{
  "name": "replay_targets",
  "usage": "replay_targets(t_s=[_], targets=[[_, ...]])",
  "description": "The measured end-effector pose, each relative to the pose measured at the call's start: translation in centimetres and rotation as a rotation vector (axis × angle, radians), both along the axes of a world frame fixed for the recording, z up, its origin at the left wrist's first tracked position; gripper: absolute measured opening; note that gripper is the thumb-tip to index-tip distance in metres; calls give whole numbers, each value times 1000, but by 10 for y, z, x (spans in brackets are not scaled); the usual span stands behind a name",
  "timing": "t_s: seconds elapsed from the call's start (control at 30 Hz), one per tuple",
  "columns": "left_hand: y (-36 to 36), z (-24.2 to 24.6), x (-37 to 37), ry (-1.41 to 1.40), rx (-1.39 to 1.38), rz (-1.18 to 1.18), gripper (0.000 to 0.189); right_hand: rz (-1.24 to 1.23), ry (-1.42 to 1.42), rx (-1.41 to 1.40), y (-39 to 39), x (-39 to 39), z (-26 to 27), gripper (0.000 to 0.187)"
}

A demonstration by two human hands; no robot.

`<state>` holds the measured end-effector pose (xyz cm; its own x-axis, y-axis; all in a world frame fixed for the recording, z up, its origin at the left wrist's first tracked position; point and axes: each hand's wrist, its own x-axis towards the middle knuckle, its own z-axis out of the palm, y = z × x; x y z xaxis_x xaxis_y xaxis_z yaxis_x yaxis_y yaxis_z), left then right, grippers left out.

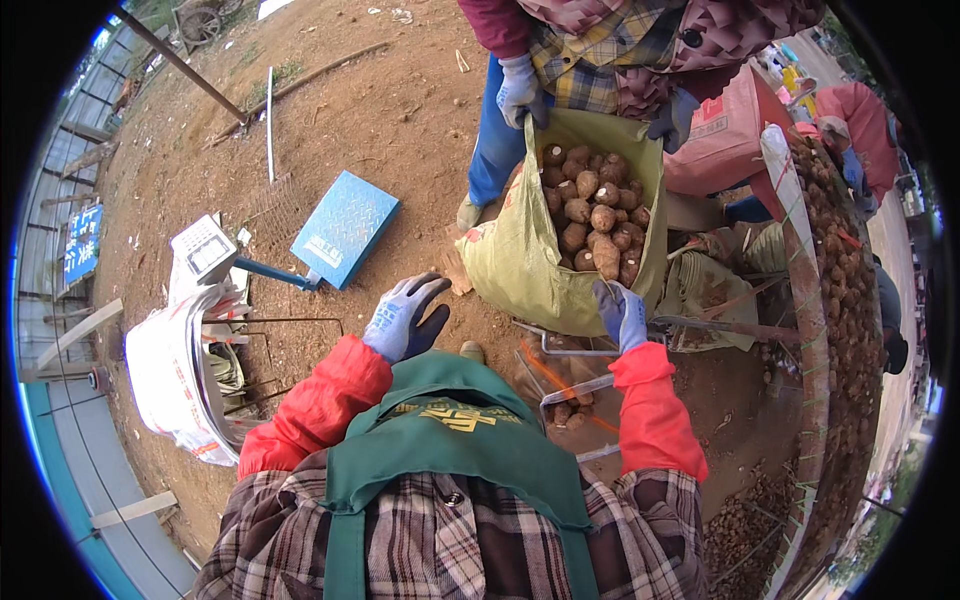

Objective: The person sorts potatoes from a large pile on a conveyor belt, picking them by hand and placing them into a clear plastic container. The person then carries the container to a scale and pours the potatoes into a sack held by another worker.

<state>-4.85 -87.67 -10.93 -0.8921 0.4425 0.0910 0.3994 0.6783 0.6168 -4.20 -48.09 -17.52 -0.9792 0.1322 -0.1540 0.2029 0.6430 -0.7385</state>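
A yellow-green woven sack, its mouth spread wide, holds many brown taro corms. My right hand, in a light blue and dark coated glove, grips the sack's near rim. A co-worker's two gloved hands hold the far rim, one at each corner. My left hand, gloved the same way, is held in the air left of the sack with its fingers apart and nothing in it. Beyond it on the soil lies a blue platform scale, joined by a blue post to its display head.
A metal frame stands below the sack, with some corms near it. On the right, a long netted trough is heaped with corms; another person bends over it. White woven sacks hang at left. A rake lies behind the scale.
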Motion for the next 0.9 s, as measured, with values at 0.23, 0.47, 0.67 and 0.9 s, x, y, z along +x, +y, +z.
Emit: replay_targets(t_s=[0.23,0.47,0.67,0.9], targets=[[80,30,-83,320,-1,-515,68,-223,-65,76,-21,10,-12,34],[137,-16,-86,334,-201,-821,77,-413,-282,-269,-34,19,-2,40],[157,-42,-97,45,-316,-841,66,-129,-220,-36,-33,14,13,33],[158,-33,-88,-461,-495,-750,55,284,-68,167,-18,17,39,30]])
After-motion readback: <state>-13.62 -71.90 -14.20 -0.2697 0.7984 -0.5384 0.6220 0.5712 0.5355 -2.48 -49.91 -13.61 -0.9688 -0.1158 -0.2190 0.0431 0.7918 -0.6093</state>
